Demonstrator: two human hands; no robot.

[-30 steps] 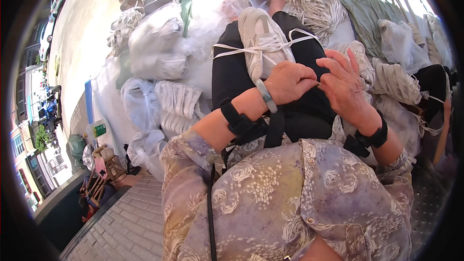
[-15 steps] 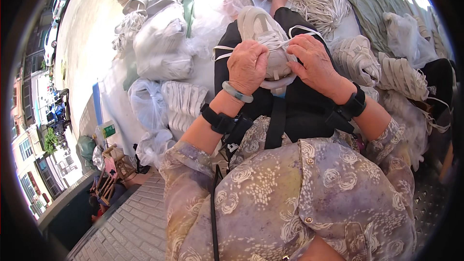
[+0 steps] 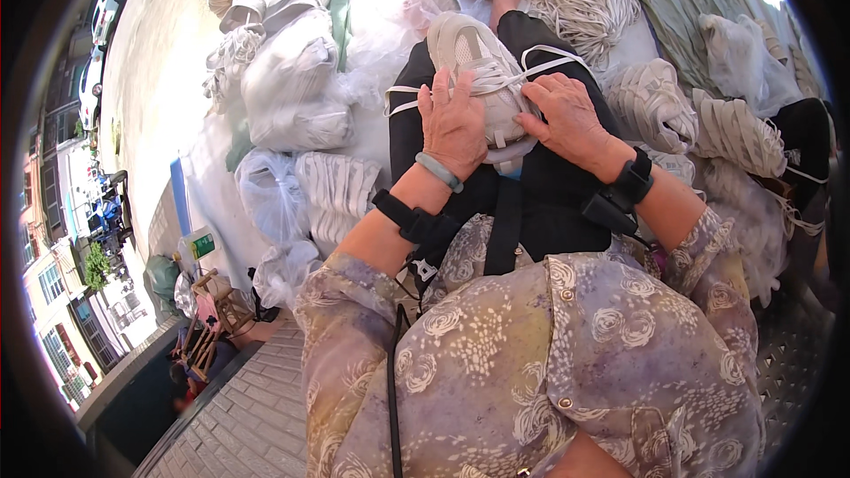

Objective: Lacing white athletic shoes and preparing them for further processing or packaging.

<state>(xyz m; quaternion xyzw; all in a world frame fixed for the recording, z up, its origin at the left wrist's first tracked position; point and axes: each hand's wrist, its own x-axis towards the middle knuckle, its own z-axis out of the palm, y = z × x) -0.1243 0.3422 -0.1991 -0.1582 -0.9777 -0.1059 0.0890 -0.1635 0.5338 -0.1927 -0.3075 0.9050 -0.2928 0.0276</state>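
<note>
A pale beige-white sneaker (image 3: 478,49) rests on my lap, its toe pointing away and its heel toward me. White shoelaces (image 3: 498,81) cross its front, with loose ends trailing to both sides over my black-clad legs. My left hand (image 3: 453,128) lies along the shoe's left side, fingers stretched out and slightly apart. At the right side my right hand (image 3: 571,119) has bent fingers at the lace, and its thumb touches the shoe near the collar. The fingertips partly hide the lace there.
A heap of pale laces (image 3: 580,4) lies at the far right. Stacked shoe parts (image 3: 655,106) stand right of my legs, and more shoe parts (image 3: 336,190) lie to the left. Plastic-wrapped bundles (image 3: 301,97) are farther left. A small wooden chair (image 3: 208,323) stands at lower left.
My left hand has gone from a closed grip near the laces to stretched fingers on the shoe's side. My right hand has shifted slightly left, staying by the lace.
</note>
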